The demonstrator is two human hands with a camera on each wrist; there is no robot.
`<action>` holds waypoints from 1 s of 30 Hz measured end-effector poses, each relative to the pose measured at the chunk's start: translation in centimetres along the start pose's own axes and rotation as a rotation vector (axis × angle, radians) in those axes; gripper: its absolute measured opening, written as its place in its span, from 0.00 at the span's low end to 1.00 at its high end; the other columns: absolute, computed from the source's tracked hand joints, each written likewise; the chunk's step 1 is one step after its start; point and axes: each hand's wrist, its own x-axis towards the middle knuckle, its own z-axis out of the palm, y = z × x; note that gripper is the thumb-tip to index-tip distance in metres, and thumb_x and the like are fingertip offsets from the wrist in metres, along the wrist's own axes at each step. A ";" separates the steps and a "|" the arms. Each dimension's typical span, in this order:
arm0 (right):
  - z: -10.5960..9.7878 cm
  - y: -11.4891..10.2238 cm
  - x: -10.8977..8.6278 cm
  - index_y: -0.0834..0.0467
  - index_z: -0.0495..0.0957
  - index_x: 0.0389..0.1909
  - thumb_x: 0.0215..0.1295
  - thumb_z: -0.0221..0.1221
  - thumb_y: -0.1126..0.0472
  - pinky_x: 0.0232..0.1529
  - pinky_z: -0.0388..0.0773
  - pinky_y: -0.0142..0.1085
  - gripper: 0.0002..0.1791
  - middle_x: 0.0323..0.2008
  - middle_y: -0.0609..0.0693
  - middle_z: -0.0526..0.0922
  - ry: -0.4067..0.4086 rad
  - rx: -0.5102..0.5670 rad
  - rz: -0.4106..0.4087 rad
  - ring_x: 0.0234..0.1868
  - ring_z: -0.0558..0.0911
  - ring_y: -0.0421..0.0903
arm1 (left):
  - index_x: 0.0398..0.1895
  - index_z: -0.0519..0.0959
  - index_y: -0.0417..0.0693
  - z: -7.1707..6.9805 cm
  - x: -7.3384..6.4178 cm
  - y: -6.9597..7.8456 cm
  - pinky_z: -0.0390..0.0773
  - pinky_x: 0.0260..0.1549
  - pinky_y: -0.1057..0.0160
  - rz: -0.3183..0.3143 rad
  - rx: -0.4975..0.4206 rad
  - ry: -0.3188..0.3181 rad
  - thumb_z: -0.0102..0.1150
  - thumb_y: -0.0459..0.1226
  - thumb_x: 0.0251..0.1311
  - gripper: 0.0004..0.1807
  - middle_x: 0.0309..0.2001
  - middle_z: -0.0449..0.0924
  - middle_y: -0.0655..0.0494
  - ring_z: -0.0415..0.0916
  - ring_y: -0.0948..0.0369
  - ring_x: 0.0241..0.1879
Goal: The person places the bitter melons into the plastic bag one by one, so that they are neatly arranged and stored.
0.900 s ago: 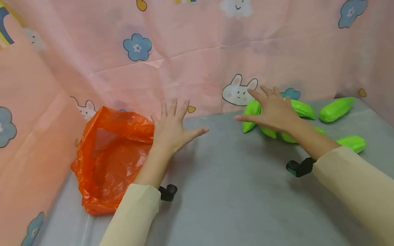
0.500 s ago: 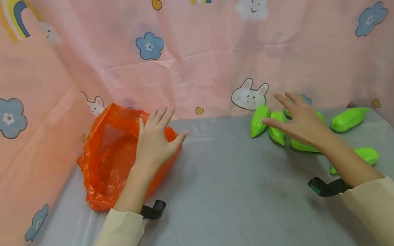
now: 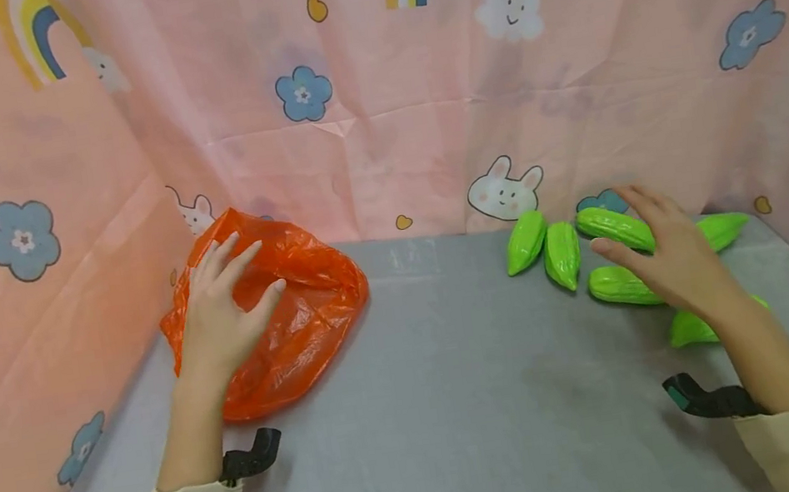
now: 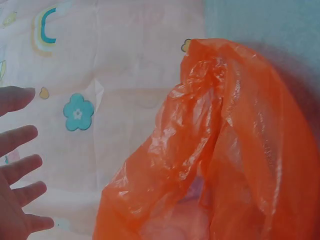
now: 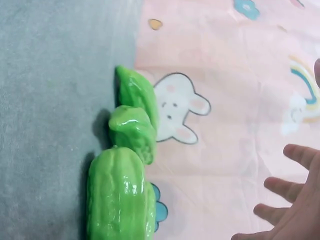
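Observation:
An orange plastic bag [image 3: 328, 289] stands on the left of the table with its mouth open. My left hand [image 3: 220, 325] hovers before its left side, fingers spread and empty; the left wrist view has those fingers [image 4: 22, 167] beside the crinkled bag [image 4: 250, 150]. On the right lie several bright green, ridged, glossy vegetables with pointed ends, like bitter melons [image 3: 561, 256]. Over them is my right hand [image 3: 680, 260], fingers apart and holding nothing, partly hiding some. In the right wrist view the nearest green melon [image 5: 117, 195] lies left of the hand [image 5: 297, 210].
A grey covered table [image 3: 462, 404] spans the foreground. Behind and at both sides hangs a pink cloth [image 3: 395, 145] printed with rainbows, flowers and rabbits. Black wrist cameras [image 3: 250, 458] are strapped below both hands.
Both hands have moved apart: the left one leftward across the bag, the right one rightward over the green melons. The head view has shifted slightly. Bag and melons stay in place.

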 end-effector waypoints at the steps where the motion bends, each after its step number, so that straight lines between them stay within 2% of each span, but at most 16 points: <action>1: -0.1 0.3 -0.3 0.44 0.48 0.82 0.71 0.56 0.41 0.64 0.49 0.82 0.44 0.82 0.61 0.45 0.014 0.014 -0.008 0.78 0.49 0.73 | 0.71 0.73 0.55 -0.1 0.1 -0.1 0.47 0.74 0.27 0.002 0.001 0.007 0.64 0.48 0.64 0.31 0.78 0.61 0.49 0.50 0.42 0.79; 8: -0.3 1.5 -1.0 0.46 0.54 0.80 0.69 0.61 0.46 0.66 0.49 0.80 0.43 0.80 0.61 0.51 0.071 0.026 -0.062 0.78 0.52 0.72 | 0.68 0.75 0.47 -0.9 0.4 -1.9 0.45 0.77 0.30 -0.007 0.042 0.078 0.66 0.44 0.62 0.31 0.78 0.59 0.42 0.49 0.38 0.79; 13: -0.4 2.3 -1.0 0.47 0.57 0.79 0.68 0.63 0.47 0.65 0.51 0.80 0.42 0.80 0.60 0.54 0.103 0.035 -0.066 0.77 0.54 0.72 | 0.67 0.75 0.45 -2.2 0.2 -3.7 0.47 0.74 0.26 -0.065 0.078 0.072 0.64 0.42 0.63 0.29 0.80 0.53 0.39 0.47 0.34 0.79; 16: -0.3 3.1 -1.1 0.51 0.60 0.78 0.66 0.65 0.48 0.63 0.55 0.80 0.42 0.78 0.62 0.58 0.113 0.027 -0.075 0.76 0.57 0.72 | 0.71 0.72 0.46 -2.8 -0.1 -4.8 0.47 0.70 0.21 -0.140 0.121 0.008 0.61 0.45 0.66 0.31 0.82 0.43 0.39 0.40 0.33 0.80; 19: 0.0 4.1 -1.0 0.54 0.63 0.76 0.63 0.68 0.50 0.62 0.59 0.78 0.42 0.76 0.64 0.61 0.111 0.012 -0.102 0.73 0.61 0.73 | 0.75 0.66 0.48 -3.2 -0.4 -5.8 0.45 0.67 0.18 -0.219 0.172 -0.084 0.57 0.48 0.68 0.34 0.83 0.32 0.38 0.30 0.34 0.80; 21: 0.2 4.6 -1.1 0.54 0.64 0.75 0.62 0.69 0.51 0.61 0.62 0.76 0.42 0.75 0.64 0.63 0.107 0.004 -0.112 0.72 0.63 0.72 | 0.77 0.63 0.50 -3.3 -0.5 -6.3 0.47 0.64 0.17 -0.260 0.192 -0.147 0.55 0.51 0.69 0.36 0.82 0.25 0.40 0.26 0.33 0.80; 26: 0.4 5.6 -1.8 0.54 0.59 0.78 0.63 0.68 0.48 0.58 0.64 0.75 0.46 0.74 0.67 0.63 0.051 -0.039 -0.065 0.70 0.64 0.73 | 0.79 0.58 0.46 -2.8 -0.5 -7.3 0.57 0.55 0.16 -0.291 0.156 -0.288 0.52 0.53 0.71 0.39 0.81 0.17 0.39 0.29 0.27 0.77; 30: 0.8 6.1 -1.7 0.57 0.58 0.78 0.63 0.67 0.44 0.59 0.64 0.75 0.47 0.73 0.69 0.63 0.000 -0.096 -0.056 0.70 0.64 0.74 | 0.80 0.52 0.42 -2.2 -0.5 -7.9 0.59 0.54 0.16 -0.306 0.125 -0.356 0.50 0.54 0.72 0.42 0.81 0.18 0.37 0.32 0.25 0.76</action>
